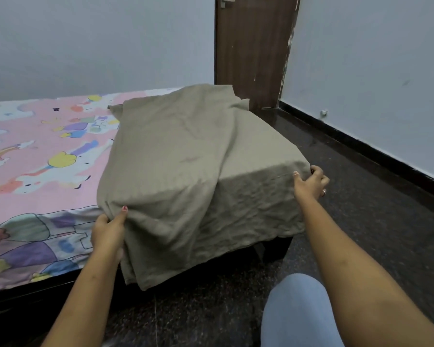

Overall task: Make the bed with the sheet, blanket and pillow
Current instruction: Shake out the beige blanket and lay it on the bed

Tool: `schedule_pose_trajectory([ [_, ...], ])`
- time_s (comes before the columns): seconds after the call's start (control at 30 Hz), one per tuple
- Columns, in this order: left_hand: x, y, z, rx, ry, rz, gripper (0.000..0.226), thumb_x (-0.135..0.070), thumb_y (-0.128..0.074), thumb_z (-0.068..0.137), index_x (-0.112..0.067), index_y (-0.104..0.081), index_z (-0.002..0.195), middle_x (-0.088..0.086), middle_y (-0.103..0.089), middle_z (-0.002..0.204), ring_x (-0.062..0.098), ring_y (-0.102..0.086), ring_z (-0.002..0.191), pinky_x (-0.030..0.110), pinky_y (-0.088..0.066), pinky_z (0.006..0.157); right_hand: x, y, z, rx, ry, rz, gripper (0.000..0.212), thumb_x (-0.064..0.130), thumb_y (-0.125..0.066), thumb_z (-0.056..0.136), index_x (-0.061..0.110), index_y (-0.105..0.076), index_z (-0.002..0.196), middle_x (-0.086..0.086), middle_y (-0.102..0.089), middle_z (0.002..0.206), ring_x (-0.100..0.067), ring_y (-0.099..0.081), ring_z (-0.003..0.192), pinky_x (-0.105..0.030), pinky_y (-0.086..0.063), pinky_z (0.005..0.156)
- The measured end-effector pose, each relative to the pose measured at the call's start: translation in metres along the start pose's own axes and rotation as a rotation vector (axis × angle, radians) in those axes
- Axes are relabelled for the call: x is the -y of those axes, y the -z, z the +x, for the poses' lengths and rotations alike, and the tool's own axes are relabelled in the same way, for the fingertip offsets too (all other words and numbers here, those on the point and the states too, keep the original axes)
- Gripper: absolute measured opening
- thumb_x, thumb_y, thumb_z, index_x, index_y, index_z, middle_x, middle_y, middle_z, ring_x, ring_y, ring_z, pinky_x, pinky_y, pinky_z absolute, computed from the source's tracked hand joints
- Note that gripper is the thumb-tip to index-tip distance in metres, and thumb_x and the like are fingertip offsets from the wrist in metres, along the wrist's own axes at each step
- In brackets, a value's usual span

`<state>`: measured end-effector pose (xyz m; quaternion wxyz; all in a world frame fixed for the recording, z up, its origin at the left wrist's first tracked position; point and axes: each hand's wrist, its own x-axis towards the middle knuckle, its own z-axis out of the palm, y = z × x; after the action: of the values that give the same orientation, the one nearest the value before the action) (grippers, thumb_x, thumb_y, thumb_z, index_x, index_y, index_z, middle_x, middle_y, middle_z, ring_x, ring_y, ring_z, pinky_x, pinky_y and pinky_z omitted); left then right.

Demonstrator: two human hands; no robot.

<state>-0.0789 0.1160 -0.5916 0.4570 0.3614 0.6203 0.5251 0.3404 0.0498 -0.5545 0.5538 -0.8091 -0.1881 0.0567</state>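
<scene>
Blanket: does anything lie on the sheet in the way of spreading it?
Nothing visible does. The left hand and right hand grip the blanket directly; no object shows on the sheet beyond it.

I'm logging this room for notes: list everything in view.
blanket: one, khaki, draped over the bed's right corner
sheet: one, pink cartoon print, spread on the bed
bed frame: one, dark, under the blanket
door: one, brown, behind the bed
walls: two, pale grey-blue, back and right
floor: one, dark speckled, foreground and right
knee: one, light-blue trousers, bottom right
left hand: one, grips the blanket's left fold
right hand: one, grips the blanket's right corner
</scene>
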Motion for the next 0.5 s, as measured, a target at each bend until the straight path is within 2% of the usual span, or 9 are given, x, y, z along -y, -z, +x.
schedule_pose_trajectory([
  [0.07, -0.001, -0.002, -0.002, -0.008, 0.001, -0.021, 0.037, -0.050, -0.068, 0.070, -0.017, -0.059, 0.084, 0.014, -0.066, 0.106, 0.037, -0.060, 0.106, 0.055, -0.046, 0.092, 0.003, -0.004, 0.003, -0.032, -0.013, -0.016, 0.027, 0.028, -0.062, 0.090, 0.017, -0.055, 0.114, -0.007, -0.033, 0.136, -0.037, -0.037, 0.120, -0.041, -0.036, 0.104],
  [0.13, -0.003, -0.004, -0.006, -0.022, 0.007, -0.035, 0.038, -0.053, -0.066, 0.067, -0.020, -0.059, 0.084, 0.011, -0.066, 0.104, 0.035, -0.060, 0.105, 0.054, -0.046, 0.093, 0.008, -0.005, 0.006, -0.059, -0.024, -0.028, 0.018, 0.027, -0.061, 0.091, 0.016, -0.058, 0.105, -0.006, -0.034, 0.133, -0.035, -0.037, 0.119, -0.039, -0.038, 0.100],
  [0.2, -0.006, -0.006, -0.011, -0.039, -0.005, -0.057, 0.034, -0.049, -0.067, 0.071, -0.019, -0.059, 0.083, 0.012, -0.066, 0.103, 0.034, -0.061, 0.101, 0.053, -0.048, 0.091, 0.012, -0.003, 0.008, -0.052, -0.063, -0.021, 0.025, 0.024, -0.062, 0.090, 0.016, -0.053, 0.112, -0.007, -0.034, 0.134, -0.036, -0.039, 0.119, -0.041, -0.040, 0.100],
  [0.27, -0.008, -0.005, -0.014, -0.075, -0.029, -0.061, 0.020, -0.034, -0.066, 0.083, -0.016, -0.060, 0.090, 0.015, -0.066, 0.104, 0.036, -0.061, 0.100, 0.052, -0.049, 0.090, 0.015, -0.001, 0.009, 0.000, -0.091, -0.064, 0.033, 0.023, -0.060, 0.091, 0.017, -0.048, 0.121, -0.009, -0.035, 0.135, -0.037, -0.041, 0.120, -0.044, -0.040, 0.100],
  [0.4, -0.008, 0.000, -0.015, -0.083, -0.067, -0.067, 0.018, -0.024, -0.064, 0.088, -0.013, -0.063, 0.102, 0.011, -0.064, 0.097, 0.033, -0.061, 0.101, 0.046, -0.048, 0.092, 0.019, 0.007, 0.015, 0.066, -0.067, -0.239, 0.021, 0.028, -0.054, 0.095, 0.016, -0.056, 0.113, -0.011, -0.038, 0.132, -0.038, -0.045, 0.117, -0.043, -0.039, 0.098],
  [0.5, -0.010, 0.002, -0.016, -0.110, -0.083, -0.056, 0.022, -0.023, -0.064, 0.089, -0.008, -0.064, 0.104, 0.012, -0.064, 0.097, 0.030, -0.060, 0.095, 0.043, -0.049, 0.089, 0.027, 0.011, 0.017, 0.092, -0.096, -0.253, 0.024, 0.029, -0.050, 0.097, 0.012, -0.061, 0.111, -0.013, -0.036, 0.136, -0.039, -0.043, 0.120, -0.042, -0.038, 0.099],
])
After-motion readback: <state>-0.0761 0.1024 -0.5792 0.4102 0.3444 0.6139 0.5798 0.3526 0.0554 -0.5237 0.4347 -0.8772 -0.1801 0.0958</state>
